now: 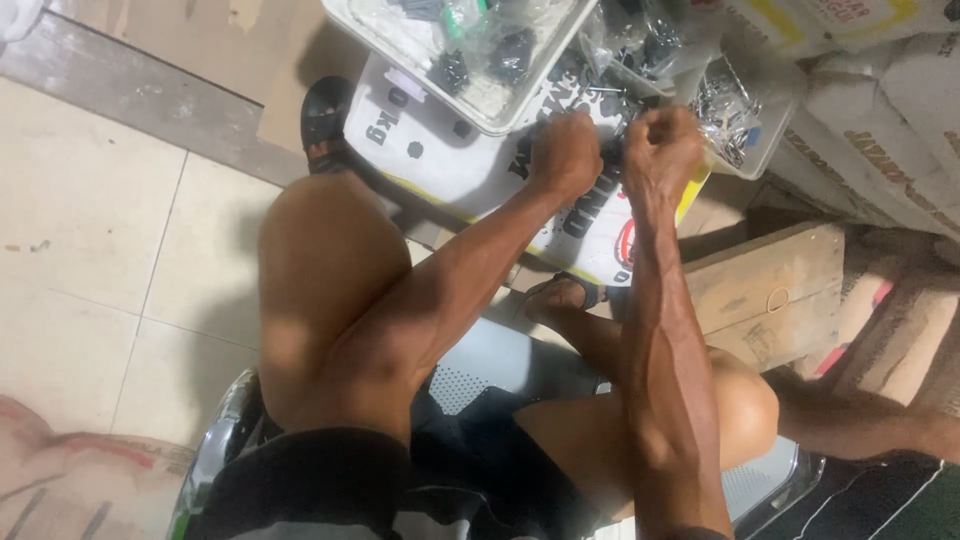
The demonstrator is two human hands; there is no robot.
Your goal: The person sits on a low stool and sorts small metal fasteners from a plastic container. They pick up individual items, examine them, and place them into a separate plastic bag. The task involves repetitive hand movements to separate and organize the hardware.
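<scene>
While you sit low on the perforated metal seat [470, 380], both your hands meet in the upper middle of the frame, over the white printed sack [440, 160] spread as a work surface. Your left hand [566, 152] is curled into a fist, and your right hand [660, 150] is clenched the same way just beside it, right of centre. Between the two fists sits a small dark metal part [612, 150]; each hand seems to pinch one side of it, though your knuckles hide the grip and its long axis cannot be told. Neither hand is clearly nearer; the part lies level with both. Above the left fist rests a clear plastic tray [520, 100] of small black pieces, and to the upper right a clear bag of shiny metal fasteners [725, 110], just beyond your right hand. A wooden box [770, 290] stands lower right.
</scene>
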